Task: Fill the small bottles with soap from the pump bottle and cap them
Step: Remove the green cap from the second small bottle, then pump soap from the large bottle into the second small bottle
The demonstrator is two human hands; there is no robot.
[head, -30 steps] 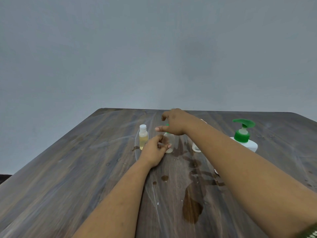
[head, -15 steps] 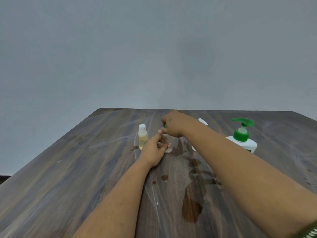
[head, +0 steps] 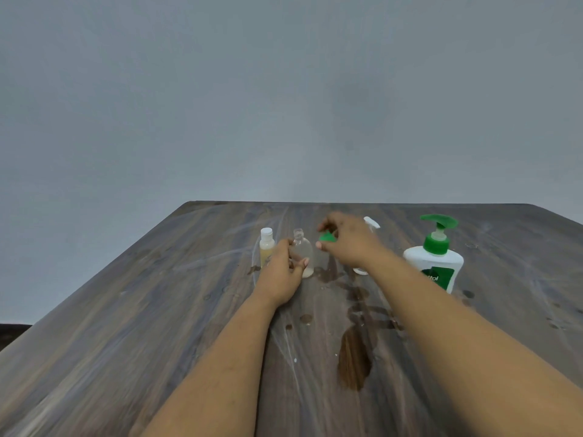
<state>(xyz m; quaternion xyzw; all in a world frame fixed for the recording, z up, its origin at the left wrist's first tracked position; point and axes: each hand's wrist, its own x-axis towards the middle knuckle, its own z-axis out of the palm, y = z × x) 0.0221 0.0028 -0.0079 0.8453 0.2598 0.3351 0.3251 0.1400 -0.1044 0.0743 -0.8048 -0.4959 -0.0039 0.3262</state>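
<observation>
**Open Clear Bottle Steadied, Green Cap Lifted Aside**

The wooden table (head: pixel 157 326) carries everything, its middle marked with dark wet patches (head: pixel 355 361). Largest of the items is the white pump bottle (head: pixel 437 269) with its green pump head, upright at the right, well apart from the hands. A white spray bottle (head: pixel 370 223) stands mostly hidden behind the right wrist.

The left hand (head: pixel 284 272) curls round the lower body of the small clear bottle (head: pixel 303 250), which stands upright at the table's centre with its neck bare. Just left of it stands a capped small bottle (head: pixel 266 246) holding yellowish liquid.

The right hand (head: pixel 347 241) pinches a green cap (head: pixel 326 237) in its fingertips, just right of the open neck and apart from it.

The clear bottle looks like thin plastic: light, easily tipped and likely slick, given the spills around it. A hold low on the body, as now, seems best for keeping it steady. The cap is tiny and rigid; a fingertip pinch at its rim suits it.
</observation>
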